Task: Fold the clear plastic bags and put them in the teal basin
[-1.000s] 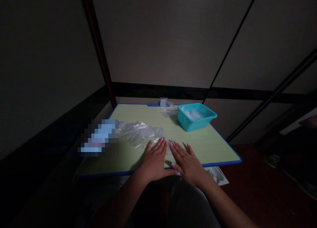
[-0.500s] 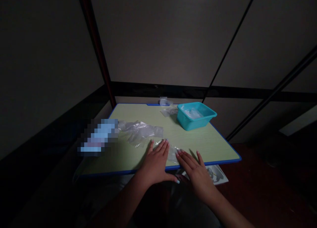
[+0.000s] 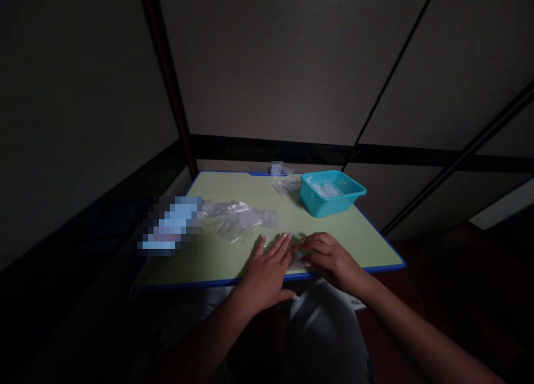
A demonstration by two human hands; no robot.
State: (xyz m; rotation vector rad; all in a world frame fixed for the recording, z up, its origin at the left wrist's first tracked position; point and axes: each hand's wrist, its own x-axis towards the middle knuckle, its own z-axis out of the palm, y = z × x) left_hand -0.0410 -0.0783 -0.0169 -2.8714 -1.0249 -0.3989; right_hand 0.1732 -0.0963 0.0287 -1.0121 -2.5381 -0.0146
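My left hand [image 3: 267, 272] lies flat near the front edge of the table, fingers stretched out and pressing on a small clear plastic bag [image 3: 298, 261]. Bent over the right part of that bag is my right hand [image 3: 329, 259], its fingertips close to the left fingers and seeming to pinch the film. Both hands cover much of the bag. Beyond the left hand, crumpled clear plastic bags [image 3: 242, 214] are spread on the table.
The pale tabletop [image 3: 187, 270] has a blue rim. A turquoise basket [image 3: 331, 205] with clear plastic inside stands at the back right. More clear packets [image 3: 287, 186] lie beside it. A pixelated bluish object [image 3: 173, 222] is at the left edge.
My right hand has moved up and a little left, from lying stretched out on the bag to bent fingers over it. The left hand has stayed nearly in place.
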